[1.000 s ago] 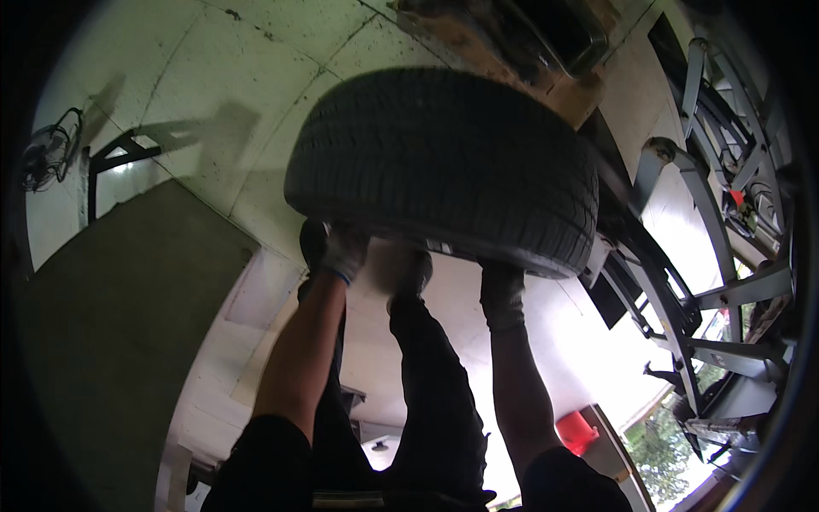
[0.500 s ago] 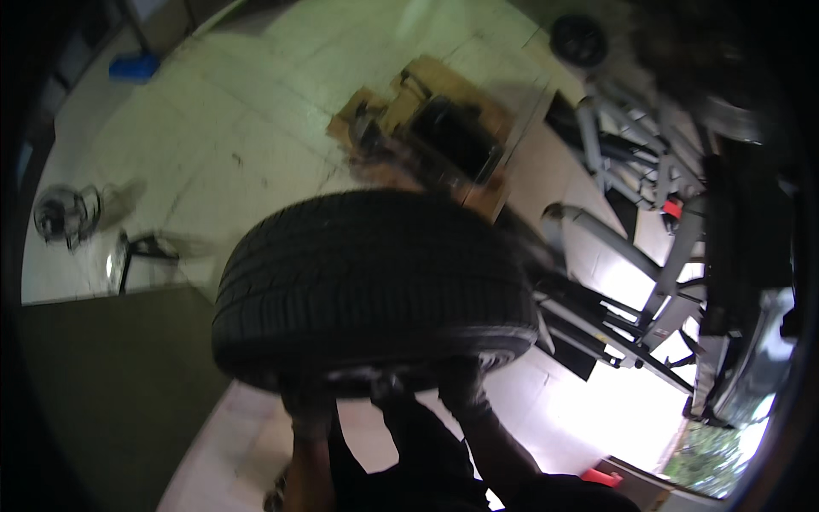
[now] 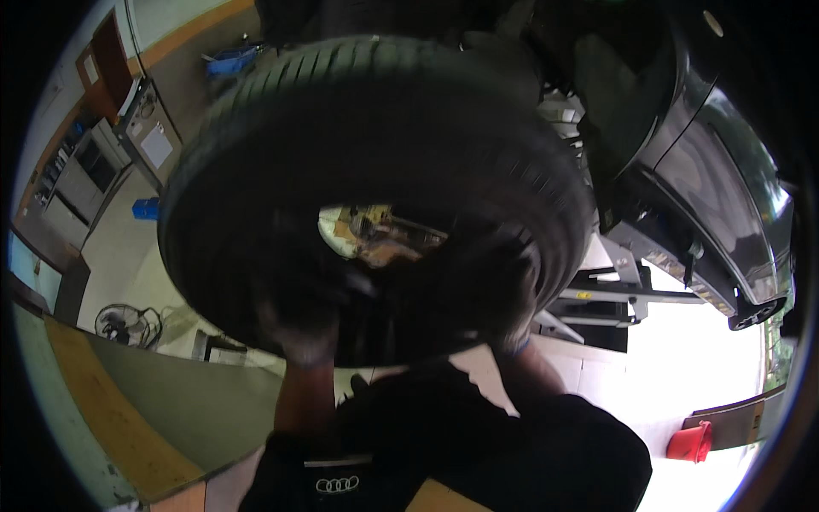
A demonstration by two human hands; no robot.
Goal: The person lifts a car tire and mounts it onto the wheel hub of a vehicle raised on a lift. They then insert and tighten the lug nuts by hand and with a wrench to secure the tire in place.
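Black tyre [image 3: 375, 171] gripped by both gloved hands, left [image 3: 300, 328], right [image 3: 512, 320]; pale tiled workshop floor [image 3: 128, 256] below.

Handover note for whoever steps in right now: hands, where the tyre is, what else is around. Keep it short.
Left hand: gloved, gripping the lower left of the tyre.
Right hand: on the lower right of the tyre; the grip is blurred.
Tyre: a bare black tyre, raised up close in front of the head, its centre hole open to view.
Around: dark car at upper right, with lift arms below it. Red bucket on the floor lower right, fan on the left.
Done: tyre is off the floor. It is not yet set down anywhere.
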